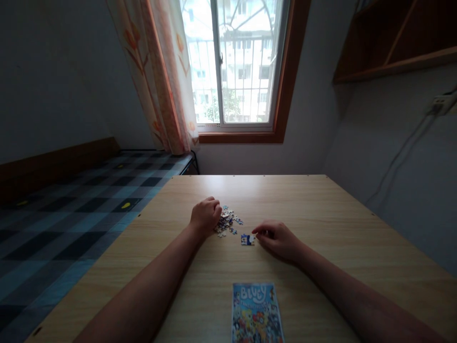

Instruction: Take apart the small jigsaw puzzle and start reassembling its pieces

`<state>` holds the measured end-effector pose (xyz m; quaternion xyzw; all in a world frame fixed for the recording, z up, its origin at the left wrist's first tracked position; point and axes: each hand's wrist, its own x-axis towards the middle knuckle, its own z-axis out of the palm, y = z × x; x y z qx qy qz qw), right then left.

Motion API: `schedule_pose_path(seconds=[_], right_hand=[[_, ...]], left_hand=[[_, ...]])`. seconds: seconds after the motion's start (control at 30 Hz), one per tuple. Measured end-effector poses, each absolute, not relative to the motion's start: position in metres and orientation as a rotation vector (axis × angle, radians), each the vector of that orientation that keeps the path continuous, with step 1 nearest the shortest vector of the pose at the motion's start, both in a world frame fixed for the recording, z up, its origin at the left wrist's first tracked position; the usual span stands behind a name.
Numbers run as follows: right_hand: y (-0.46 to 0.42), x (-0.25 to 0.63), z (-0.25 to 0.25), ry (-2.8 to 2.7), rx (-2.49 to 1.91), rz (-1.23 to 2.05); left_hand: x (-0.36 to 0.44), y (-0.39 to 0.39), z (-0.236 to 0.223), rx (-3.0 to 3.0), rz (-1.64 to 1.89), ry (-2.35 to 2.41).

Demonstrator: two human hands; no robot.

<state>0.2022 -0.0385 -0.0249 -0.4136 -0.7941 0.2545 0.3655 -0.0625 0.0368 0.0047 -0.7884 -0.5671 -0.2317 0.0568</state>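
My left hand (206,215) rests at the left edge of a loose pile of small jigsaw puzzle pieces (225,221). Its fingers are curled in, and whatever they may hold is hidden. To the right of the pile lies a small joined block of puzzle pieces (246,239), printed in blue and white. My right hand (276,237) is at the right edge of this block, thumb and index finger pinched at a puzzle piece there. Nearer to me lies a blue picture sheet (255,312) with "Bluey" lettering and colourful cartoon figures, touched by neither hand.
The pieces and sheet lie on a light wooden table (321,209). A bed with a checked cover (89,209) adjoins its left side. Beyond the table are a barred window (246,71) and a flowered curtain (160,71). A wooden shelf (396,66) hangs at upper right.
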Motion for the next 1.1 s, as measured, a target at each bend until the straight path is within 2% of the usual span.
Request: schedule_pose_path(seconds=[0.13, 0.23, 0.43, 0.53, 1.1], right_hand=[[-0.04, 0.202, -0.026, -2.073, -1.061, 0.595], [-0.04, 0.202, -0.025, -2.156, -1.05, 0.484], [-0.04, 0.203, -0.022, -2.369, -1.09, 0.253], [-0.039, 0.202, -0.022, -2.372, -1.097, 0.25], [-0.034, 0.208, -0.027, -2.228, -1.223, 0.45]], left_hand=[[-0.073, 0.042, 0.004, -2.277, -0.997, -1.777], [-0.072, 0.037, 0.009, -2.269, -1.085, -1.62], [-0.032, 0.005, 0.015, -2.666, -0.703, -0.851], [-0.014, -0.008, 0.013, -2.771, -0.494, -0.659], [-0.007, -0.015, 0.012, -2.843, -0.26, -0.877]])
